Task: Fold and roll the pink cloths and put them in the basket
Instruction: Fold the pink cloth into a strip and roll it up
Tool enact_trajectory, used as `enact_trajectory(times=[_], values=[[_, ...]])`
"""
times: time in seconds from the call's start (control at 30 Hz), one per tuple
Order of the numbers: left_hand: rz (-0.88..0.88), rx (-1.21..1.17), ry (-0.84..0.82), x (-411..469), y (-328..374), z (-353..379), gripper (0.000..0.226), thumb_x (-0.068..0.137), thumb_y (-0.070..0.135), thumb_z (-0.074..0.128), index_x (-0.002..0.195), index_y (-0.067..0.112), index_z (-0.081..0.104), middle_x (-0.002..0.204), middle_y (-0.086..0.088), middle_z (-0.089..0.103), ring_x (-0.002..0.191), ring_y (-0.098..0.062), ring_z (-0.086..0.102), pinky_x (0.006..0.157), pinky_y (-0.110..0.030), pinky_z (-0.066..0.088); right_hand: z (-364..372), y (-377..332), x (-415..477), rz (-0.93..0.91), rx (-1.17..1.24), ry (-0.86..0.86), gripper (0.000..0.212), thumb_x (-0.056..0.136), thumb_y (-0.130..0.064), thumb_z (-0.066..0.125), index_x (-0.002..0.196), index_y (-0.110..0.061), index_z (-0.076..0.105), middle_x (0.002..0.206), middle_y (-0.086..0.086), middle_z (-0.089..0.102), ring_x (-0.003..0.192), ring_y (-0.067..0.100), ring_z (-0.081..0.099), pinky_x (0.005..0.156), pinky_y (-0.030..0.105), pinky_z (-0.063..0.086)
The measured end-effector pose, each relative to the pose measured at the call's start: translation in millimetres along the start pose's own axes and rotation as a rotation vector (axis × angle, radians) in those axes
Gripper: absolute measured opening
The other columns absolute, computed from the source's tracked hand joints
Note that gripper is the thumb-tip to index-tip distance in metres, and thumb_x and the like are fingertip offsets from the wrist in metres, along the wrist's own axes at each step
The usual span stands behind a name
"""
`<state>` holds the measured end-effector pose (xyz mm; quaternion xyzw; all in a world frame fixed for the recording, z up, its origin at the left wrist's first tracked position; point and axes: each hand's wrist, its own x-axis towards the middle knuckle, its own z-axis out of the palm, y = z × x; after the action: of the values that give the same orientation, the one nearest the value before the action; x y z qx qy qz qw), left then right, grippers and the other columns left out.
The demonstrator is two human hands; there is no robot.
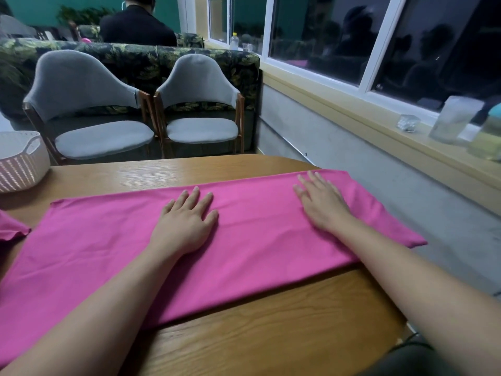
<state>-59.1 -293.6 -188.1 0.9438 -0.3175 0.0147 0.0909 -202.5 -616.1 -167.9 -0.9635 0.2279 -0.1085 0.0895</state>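
Observation:
A pink cloth lies folded into a long band across the wooden table, its right end hanging past the table's edge. My left hand rests flat on the middle of the cloth, fingers spread. My right hand lies flat on the cloth's right part, fingers apart. Neither hand grips anything. A white woven basket stands at the table's far left corner. The edge of another pink cloth shows at the left border.
Two grey chairs stand beyond the table's far edge. A wall and a window ledge run along the right, with glass containers on the ledge. A person sits with their back turned in the background.

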Motion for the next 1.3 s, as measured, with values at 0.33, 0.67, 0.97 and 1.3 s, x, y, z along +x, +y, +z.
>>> enact_trajectory(times=[0.33, 0.67, 0.97, 1.3], values=[[0.011, 0.012, -0.024, -2, -4, -2, 0.069, 0.103, 0.069, 0.015, 0.166, 0.044, 0.01, 0.176, 0.006, 0.001, 0.162, -0.015, 0.0, 0.131, -0.043, 0.005, 0, 11, -56, -0.043, 0.26, 0.105, 0.079, 0.101, -0.073, 0.02, 0.157, -0.025, 0.048, 0.166, -0.003, 0.041, 0.156, 0.012, 0.029, 0.13, 0.043, 0.019], [-0.018, 0.025, -0.027, -7, -13, -6, 0.073, 0.1, 0.075, 0.013, 0.167, 0.044, 0.01, 0.176, 0.006, 0.001, 0.162, -0.015, 0.001, 0.131, -0.042, 0.006, -17, 67, -61, 0.181, 0.121, -0.068, 0.078, 0.107, -0.065, 0.016, 0.169, -0.017, 0.01, 0.176, -0.001, 0.007, 0.162, 0.012, 0.006, 0.131, 0.036, 0.006], [-0.043, 0.024, -0.048, -19, -20, -11, 0.072, 0.102, 0.073, 0.015, 0.167, 0.042, 0.009, 0.176, 0.006, 0.0, 0.163, -0.016, 0.0, 0.131, -0.043, 0.006, -25, 101, -65, 0.211, -0.078, -0.129, 0.08, 0.107, -0.064, 0.011, 0.169, -0.012, 0.008, 0.176, 0.004, 0.005, 0.162, 0.015, 0.005, 0.131, 0.034, 0.002], [-0.013, -0.046, -0.053, -61, 12, -14, 0.062, 0.109, 0.057, 0.024, 0.167, 0.036, 0.016, 0.177, 0.0, 0.005, 0.163, -0.023, 0.003, 0.13, -0.049, 0.006, -3, -76, -61, -0.09, 0.034, -0.114, 0.067, 0.111, -0.054, 0.02, 0.168, -0.018, 0.019, 0.176, 0.001, 0.012, 0.162, 0.016, 0.006, 0.132, 0.04, 0.005]])
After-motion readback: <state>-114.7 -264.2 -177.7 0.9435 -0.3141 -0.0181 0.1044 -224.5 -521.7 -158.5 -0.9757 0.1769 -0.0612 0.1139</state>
